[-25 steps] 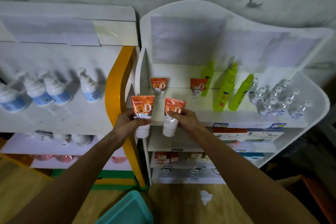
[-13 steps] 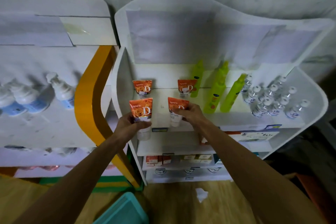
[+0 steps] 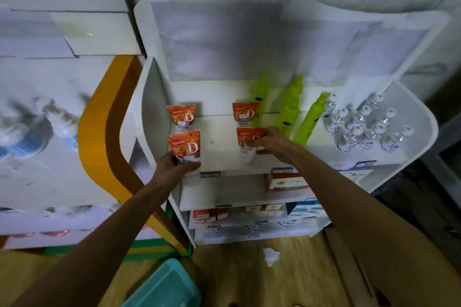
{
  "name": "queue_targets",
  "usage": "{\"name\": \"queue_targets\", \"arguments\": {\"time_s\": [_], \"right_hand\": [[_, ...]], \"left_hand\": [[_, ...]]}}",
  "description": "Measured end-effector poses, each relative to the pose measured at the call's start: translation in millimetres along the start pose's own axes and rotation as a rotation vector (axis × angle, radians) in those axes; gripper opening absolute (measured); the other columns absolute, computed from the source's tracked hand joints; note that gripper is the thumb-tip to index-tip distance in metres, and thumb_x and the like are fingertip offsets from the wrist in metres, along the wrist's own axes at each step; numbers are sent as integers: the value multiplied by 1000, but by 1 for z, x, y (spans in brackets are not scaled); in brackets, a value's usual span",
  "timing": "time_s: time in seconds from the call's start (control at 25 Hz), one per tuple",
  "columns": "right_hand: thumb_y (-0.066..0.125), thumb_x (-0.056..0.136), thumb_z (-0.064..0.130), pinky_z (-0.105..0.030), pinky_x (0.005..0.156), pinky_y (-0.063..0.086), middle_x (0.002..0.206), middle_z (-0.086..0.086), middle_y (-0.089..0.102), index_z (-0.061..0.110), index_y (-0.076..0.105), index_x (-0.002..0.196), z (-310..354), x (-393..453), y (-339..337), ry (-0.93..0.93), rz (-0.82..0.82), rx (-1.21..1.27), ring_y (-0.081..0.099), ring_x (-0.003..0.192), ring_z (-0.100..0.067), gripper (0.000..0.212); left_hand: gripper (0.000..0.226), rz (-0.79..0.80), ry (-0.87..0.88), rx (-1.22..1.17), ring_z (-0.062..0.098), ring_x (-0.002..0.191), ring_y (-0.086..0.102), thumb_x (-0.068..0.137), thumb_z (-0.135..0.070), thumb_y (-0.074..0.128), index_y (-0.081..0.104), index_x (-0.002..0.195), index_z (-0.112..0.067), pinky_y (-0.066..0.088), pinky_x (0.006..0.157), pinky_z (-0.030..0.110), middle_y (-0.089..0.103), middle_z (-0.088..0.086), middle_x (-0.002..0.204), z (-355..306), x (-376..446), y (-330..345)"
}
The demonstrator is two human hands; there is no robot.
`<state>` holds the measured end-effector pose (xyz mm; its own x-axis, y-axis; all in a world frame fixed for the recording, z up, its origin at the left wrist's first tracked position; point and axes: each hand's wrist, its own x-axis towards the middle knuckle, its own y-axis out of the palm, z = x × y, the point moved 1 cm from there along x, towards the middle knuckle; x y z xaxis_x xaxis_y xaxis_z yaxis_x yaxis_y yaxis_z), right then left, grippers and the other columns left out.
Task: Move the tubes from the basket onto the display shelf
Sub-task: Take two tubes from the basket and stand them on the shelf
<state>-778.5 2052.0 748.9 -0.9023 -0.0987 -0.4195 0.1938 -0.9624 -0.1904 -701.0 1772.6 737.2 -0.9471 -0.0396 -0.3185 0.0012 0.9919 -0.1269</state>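
Observation:
My left hand grips an orange-and-white tube upright, cap down, at the front left edge of the white display shelf. My right hand holds a second orange tube standing on the shelf's top board, right of centre. Two more orange tubes stand behind them: the back left tube and the back right tube. The teal basket sits on the floor below, only a corner showing.
Green spray bottles and several small clear bottles fill the right half of the top board. Boxes line the lower boards. A second white shelf with pump bottles and an orange curved panel stands at left. Crumpled paper lies on the wooden floor.
Both hands have carried their tubes forward and up to the top board; the right tube now rests on the shelf, the left tube is at its front edge. The view shifted closer.

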Motion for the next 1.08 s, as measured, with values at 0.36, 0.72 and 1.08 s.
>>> {"name": "queue_targets", "arguments": {"time_s": [0.36,0.72,1.08], "right_hand": [[77,76,-1,-28,79,48,109,0,70,16,67,113,2,-3,-3,-50,-24,-71,63,102,-17,42],[73,84,23,-34,69,58,98,7,62,24,57,112,-73,-62,63,-454,-684,-56,62,82,-12,32],[74,85,38,-39,95,56,121,4,66,22,59,132,-46,-44,114,-259,52,-179,64,106,-10,52]], "left_hand": [[36,-18,36,37,15,96,67,78,-12,81,65,109,-22,52,83,28,72,-2,103,-3,7,4],[38,-46,25,-64,11,100,63,91,-22,69,59,127,-20,48,98,36,68,-6,108,3,8,0],[40,-73,29,-138,22,120,58,98,-32,56,54,136,-18,39,110,43,65,0,127,-2,-18,-28]]}}
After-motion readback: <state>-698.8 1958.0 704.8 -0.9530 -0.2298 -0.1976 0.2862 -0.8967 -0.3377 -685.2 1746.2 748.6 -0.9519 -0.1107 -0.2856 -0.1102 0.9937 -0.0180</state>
